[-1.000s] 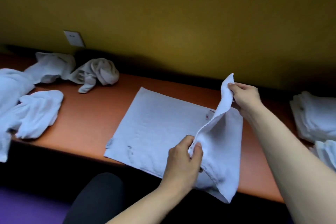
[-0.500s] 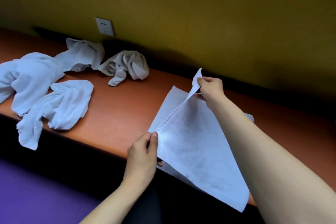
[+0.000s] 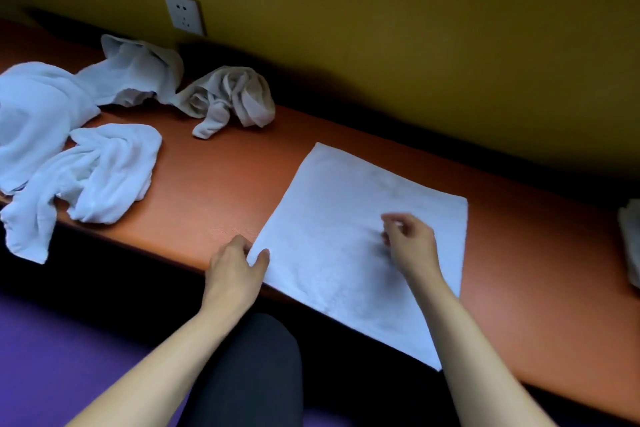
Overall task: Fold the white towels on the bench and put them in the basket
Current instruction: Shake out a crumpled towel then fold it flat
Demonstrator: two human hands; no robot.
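Towels on surface (image 3: 221, 180): one folded flat (image 3: 346, 218); four crumpled at left, namely large one (image 3: 31, 114), one near front edge (image 3: 100, 173), one by wall (image 3: 138, 73), greyish one (image 3: 232, 97). Partial white stack at right edge (image 3: 631, 239), count unclear. Wall sockets: one (image 3: 183, 12). Hands: two.

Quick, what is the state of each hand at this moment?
Left hand: pinches the near-left corner of the flat white cloth towel.
Right hand: above the towel, fingers curled; cannot tell if it holds anything.

white towel (image 3: 349, 225), orange bench (image 3: 214, 177), mustard wall (image 3: 381, 28)
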